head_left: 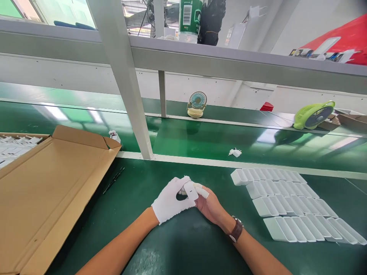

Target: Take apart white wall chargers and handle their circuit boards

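Note:
My left hand (173,201), in a white glove, curls its fingers round a small white charger (190,190). A short dark slot shows on the charger's face, turned towards me. On the other side my right hand (208,203) pinches the same charger; white covers sit on some of its fingertips. Both hands meet above the dark green table (183,248). The fingers hide the charger's far side.
An open cardboard box (54,183) with white chargers (17,147) stands at left. Rows of white trays (289,206) lie at right. A white charger (235,152) rests on the green conveyor (200,141), beyond a rail. A slanting post (123,76) and small fans (197,101) are ahead.

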`<state>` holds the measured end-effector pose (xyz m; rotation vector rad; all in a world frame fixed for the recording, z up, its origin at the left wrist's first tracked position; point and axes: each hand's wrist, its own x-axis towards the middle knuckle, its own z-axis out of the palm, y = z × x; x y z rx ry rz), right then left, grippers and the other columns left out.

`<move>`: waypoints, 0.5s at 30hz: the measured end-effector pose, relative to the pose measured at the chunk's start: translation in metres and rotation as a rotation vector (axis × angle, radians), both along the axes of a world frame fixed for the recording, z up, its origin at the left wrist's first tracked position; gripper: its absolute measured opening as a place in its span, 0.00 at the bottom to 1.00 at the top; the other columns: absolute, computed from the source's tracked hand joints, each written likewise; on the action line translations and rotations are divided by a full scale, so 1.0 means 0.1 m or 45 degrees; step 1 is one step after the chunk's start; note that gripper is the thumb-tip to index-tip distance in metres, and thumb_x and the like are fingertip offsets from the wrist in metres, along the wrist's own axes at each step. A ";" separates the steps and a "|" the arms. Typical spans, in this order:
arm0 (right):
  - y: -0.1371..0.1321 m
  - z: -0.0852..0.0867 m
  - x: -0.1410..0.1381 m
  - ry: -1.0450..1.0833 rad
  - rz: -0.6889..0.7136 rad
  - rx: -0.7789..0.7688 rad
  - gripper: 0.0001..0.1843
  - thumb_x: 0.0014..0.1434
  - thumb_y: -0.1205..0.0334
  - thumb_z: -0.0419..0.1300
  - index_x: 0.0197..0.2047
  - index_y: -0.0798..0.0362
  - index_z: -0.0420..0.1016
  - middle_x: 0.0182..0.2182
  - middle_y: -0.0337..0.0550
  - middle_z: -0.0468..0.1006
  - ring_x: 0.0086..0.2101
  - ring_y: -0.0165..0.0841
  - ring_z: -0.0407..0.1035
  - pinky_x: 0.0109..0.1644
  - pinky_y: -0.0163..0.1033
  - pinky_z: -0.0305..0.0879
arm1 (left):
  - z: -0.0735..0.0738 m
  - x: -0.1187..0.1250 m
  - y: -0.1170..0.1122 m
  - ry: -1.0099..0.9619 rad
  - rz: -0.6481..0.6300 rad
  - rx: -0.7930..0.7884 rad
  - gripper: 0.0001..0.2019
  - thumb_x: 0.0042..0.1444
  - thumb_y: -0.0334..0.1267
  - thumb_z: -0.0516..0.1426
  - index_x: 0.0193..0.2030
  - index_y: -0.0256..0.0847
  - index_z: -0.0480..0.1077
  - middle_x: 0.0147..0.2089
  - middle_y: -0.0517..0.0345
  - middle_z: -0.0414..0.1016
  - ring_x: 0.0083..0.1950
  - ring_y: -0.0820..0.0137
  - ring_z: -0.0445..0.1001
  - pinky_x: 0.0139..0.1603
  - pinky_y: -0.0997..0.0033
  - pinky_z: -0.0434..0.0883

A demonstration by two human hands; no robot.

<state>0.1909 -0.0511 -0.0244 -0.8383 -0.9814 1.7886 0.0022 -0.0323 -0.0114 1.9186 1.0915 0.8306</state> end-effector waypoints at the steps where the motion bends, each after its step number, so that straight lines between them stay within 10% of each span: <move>1: 0.00 0.00 -0.01 -0.003 0.014 -0.017 0.22 0.70 0.50 0.54 0.60 0.53 0.74 0.46 0.52 0.81 0.42 0.43 0.77 0.40 0.49 0.77 | 0.00 0.00 0.00 0.007 0.012 -0.006 0.35 0.52 0.37 0.66 0.67 0.53 0.64 0.46 0.57 0.69 0.46 0.63 0.70 0.51 0.57 0.73; 15: -0.02 -0.14 -0.01 -0.278 -0.074 0.191 0.25 0.70 0.45 0.54 0.63 0.48 0.70 0.48 0.51 0.81 0.43 0.43 0.78 0.42 0.50 0.79 | 0.04 -0.03 0.01 0.053 -0.011 0.014 0.33 0.53 0.37 0.64 0.67 0.55 0.64 0.45 0.59 0.70 0.44 0.65 0.71 0.49 0.61 0.73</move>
